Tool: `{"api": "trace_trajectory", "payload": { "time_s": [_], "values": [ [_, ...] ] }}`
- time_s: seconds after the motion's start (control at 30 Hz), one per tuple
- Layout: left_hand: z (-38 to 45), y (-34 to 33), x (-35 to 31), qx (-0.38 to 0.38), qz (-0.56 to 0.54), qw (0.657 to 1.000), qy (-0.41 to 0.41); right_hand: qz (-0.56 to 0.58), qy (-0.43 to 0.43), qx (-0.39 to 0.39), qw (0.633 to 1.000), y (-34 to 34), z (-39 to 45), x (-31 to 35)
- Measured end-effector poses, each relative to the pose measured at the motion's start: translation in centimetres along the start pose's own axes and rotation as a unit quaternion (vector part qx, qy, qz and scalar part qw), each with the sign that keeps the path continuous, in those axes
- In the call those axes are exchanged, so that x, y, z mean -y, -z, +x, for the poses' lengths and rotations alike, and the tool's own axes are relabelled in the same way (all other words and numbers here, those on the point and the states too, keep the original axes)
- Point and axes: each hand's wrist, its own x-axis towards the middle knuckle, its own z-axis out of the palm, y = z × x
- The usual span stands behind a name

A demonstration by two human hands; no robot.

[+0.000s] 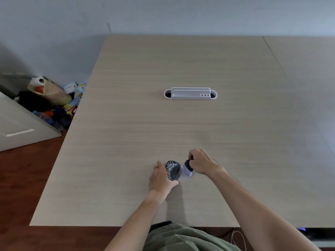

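Observation:
My left hand (161, 176) grips a small dark object with white speckles (172, 169), held just above the light wooden table (126, 124) near its front edge. My right hand (201, 163) grips a small brush-like tool with a dark handle and a pale head (187, 169). The pale head touches the right side of the speckled object. The tool is blurred. Fingers hide the lower part of the speckled object and most of the tool's handle.
A white oval cable port with a raised lid (190, 94) is set into the table's middle. Left of the table, on the floor, lies a pile of bags and boxes (54, 98) beside a white cabinet (20, 127). Cables (237, 236) hang below the front edge.

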Motion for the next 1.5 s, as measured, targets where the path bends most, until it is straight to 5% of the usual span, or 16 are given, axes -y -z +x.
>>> {"api": "trace_trajectory", "payload": {
  "time_s": [0.13, 0.33, 0.53, 0.7, 0.93, 1.1, 1.33, 1.5],
  "values": [
    [0.0, 0.0, 0.1, 0.000, -0.019, 1.000, 0.002, 0.047, -0.003, -0.038, 0.998, 0.5, 0.3, 0.8],
    [0.2, 0.1, 0.0, 0.004, -0.010, 1.000, -0.008, 0.016, -0.001, 0.028, 0.999, -0.8, 0.3, 1.6],
    [0.0, 0.1, -0.1, 0.000, -0.009, 1.000, -0.004, 0.032, -0.007, -0.033, 0.999, 0.0, 0.6, 1.9],
    [0.0, 0.2, -0.3, 0.000, 0.003, 1.000, -0.013, 0.030, 0.013, 0.025, 0.999, -1.0, 0.5, 2.1],
    [0.4, 0.5, 0.0, 0.011, 0.011, 0.999, -0.035, 0.017, -0.009, -0.046, 0.999, 0.0, 0.2, 0.9],
    [0.5, 0.8, 0.0, 0.026, 0.017, 0.999, -0.042, 0.052, 0.022, 0.012, 0.998, -0.8, 0.0, 1.2],
    [0.8, 1.1, 0.3, 0.028, 0.022, 0.998, -0.048, 0.025, -0.012, -0.059, 0.998, -0.3, -0.3, 0.3],
    [0.9, 1.2, 0.4, 0.032, 0.023, 0.998, -0.055, 0.059, 0.018, 0.024, 0.998, -1.5, -0.2, 0.8]
  ]
}}
